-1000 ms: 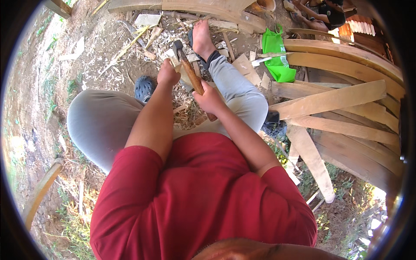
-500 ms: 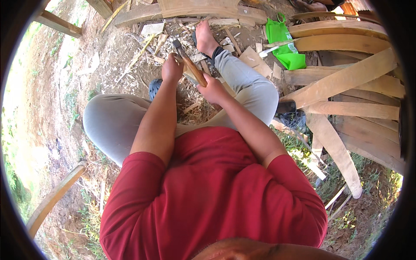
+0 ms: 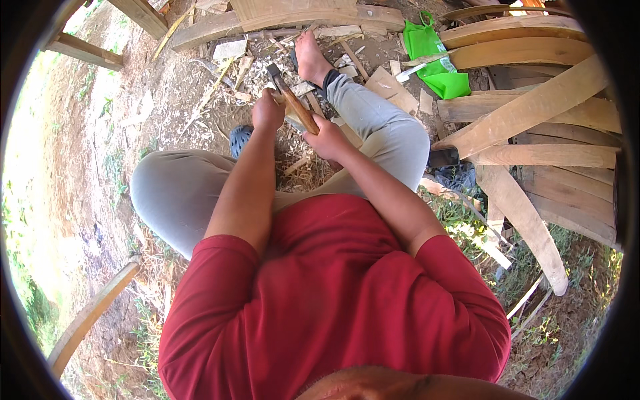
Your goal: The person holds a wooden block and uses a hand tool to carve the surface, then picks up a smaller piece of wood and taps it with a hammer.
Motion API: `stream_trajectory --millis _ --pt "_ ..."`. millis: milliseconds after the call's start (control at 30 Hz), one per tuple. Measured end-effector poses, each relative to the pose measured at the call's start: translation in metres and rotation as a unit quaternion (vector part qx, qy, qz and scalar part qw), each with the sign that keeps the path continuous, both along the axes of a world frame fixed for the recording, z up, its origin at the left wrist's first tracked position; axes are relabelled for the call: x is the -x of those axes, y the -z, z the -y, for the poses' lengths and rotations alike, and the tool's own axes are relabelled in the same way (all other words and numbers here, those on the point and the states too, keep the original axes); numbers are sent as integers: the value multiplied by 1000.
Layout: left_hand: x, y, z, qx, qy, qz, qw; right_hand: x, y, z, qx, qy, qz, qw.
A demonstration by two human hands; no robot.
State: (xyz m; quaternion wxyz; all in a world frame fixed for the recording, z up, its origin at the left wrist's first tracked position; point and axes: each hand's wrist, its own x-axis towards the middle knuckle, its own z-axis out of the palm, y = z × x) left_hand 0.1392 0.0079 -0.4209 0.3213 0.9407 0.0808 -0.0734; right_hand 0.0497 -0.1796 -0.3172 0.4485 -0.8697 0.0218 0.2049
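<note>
My right hand (image 3: 325,139) is closed round the wooden handle of a hammer (image 3: 298,109), whose dark metal head points up and away from me. Beside that head, my left hand (image 3: 268,112) is closed in a fist. A small, light-coloured bit shows at its fingers, but I cannot make out what it grips. Between and below the hands, a pale piece of wood (image 3: 293,122) is partly hidden by the hammer. I am seated with my legs bent, and my bare foot (image 3: 312,59) is beyond the hands.
Wood chips and offcuts (image 3: 230,50) litter the dirt. A curved beam (image 3: 210,30) lies at the far side. Curved planks (image 3: 533,100) are stacked on the right near a green bag (image 3: 433,60). A dark clog (image 3: 240,141) sits near my left knee; another curved piece (image 3: 90,317) is at left.
Both hands and the hammer hold nearly the same place. The view has shifted slightly, so the surroundings sit a little differently in the picture.
</note>
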Motion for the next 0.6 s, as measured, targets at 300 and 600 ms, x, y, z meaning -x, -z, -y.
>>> stream_trajectory --millis 300,600 --pt "-4 -1 -3 24 -2 -25 999 -15 9 -4 5 2 -8 1000" --pt "-4 -3 -4 27 -22 -31 999 -12 -3 -6 10 -4 -46 999"
